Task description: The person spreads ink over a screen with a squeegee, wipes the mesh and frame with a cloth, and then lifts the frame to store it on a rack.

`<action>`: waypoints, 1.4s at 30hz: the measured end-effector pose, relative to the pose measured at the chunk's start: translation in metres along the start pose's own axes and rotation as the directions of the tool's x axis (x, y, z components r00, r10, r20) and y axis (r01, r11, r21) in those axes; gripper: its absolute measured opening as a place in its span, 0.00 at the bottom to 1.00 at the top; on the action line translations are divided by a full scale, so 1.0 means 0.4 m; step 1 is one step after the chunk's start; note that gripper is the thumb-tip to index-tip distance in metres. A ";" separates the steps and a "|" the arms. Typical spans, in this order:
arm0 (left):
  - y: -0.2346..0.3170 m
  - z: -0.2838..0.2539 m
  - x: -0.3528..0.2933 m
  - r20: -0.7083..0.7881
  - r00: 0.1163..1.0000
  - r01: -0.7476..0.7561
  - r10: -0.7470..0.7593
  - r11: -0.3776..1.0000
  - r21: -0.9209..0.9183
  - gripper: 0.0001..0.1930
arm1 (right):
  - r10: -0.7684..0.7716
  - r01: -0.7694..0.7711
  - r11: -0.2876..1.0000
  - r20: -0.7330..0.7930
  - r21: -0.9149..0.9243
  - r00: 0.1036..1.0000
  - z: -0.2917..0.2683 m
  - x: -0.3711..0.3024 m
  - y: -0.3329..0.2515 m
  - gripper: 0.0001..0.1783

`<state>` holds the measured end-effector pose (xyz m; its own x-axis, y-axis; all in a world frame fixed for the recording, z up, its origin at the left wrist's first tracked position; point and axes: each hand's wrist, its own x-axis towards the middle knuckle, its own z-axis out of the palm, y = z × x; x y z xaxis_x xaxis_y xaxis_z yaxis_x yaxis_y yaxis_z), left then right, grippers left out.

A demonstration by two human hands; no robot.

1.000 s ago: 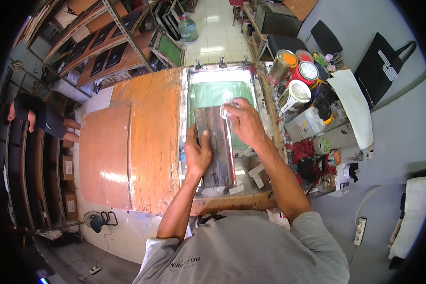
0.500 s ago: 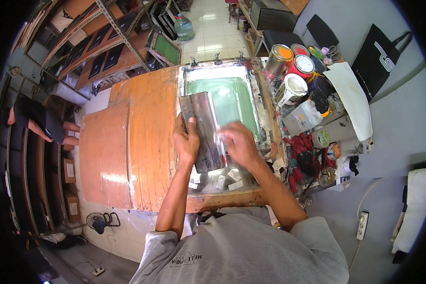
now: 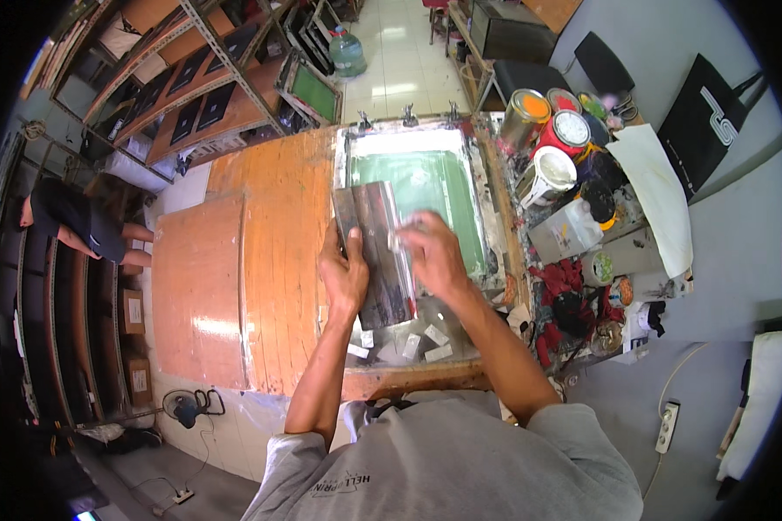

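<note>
A wide squeegee [image 3: 375, 252] with a dark, stained wooden body is held at a slant over the worktable. My left hand [image 3: 346, 276] is closed round its left side, thumb lying on the face. At the squeegee's pale right edge, my right hand [image 3: 436, 259] is closed, fingertips pinched around something small and whitish that is blurred. Beneath and beyond lies a screen-printing frame [image 3: 476, 174] with a green mesh, partly covered by the squeegee and my right hand. Several small white blocks [image 3: 413, 346] lie near the front edge of the table.
Paint cans [image 3: 525, 115], a white tub [image 3: 554, 167], a translucent jug [image 3: 566, 231] and red rags [image 3: 559, 286] crowd the right side. A brown board [image 3: 198, 295] lies on the table's left. Another person [image 3: 78, 219] stands by the shelves at far left.
My right hand has moved slightly up along the squeegee's right edge. My left hand keeps its grip. The whole view has shifted a little.
</note>
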<state>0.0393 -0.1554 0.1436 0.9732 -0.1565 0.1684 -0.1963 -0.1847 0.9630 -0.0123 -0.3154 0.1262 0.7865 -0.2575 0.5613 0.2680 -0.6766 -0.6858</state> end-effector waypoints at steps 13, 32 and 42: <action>-0.020 0.002 0.050 -0.001 0.971 0.236 -0.238 0.963 -0.128 0.17 | -0.084 0.073 0.988 0.075 0.136 0.994 0.026 0.035 0.037 0.11; 0.031 0.023 0.095 -0.038 0.996 0.078 -0.081 0.994 -0.080 0.18 | -0.124 0.093 0.977 0.159 0.190 0.979 -0.054 -0.017 0.027 0.11; 0.040 0.037 0.044 -0.030 0.996 0.079 -0.084 0.989 -0.125 0.19 | -0.039 0.044 0.988 -0.030 0.150 0.999 0.022 0.209 0.067 0.09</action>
<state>0.0513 -0.1756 0.1587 0.9893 -0.1117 0.0934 -0.1020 -0.0739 0.9920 0.0654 -0.3489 0.1506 0.7580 -0.2515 0.6018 0.3825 -0.5759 -0.7225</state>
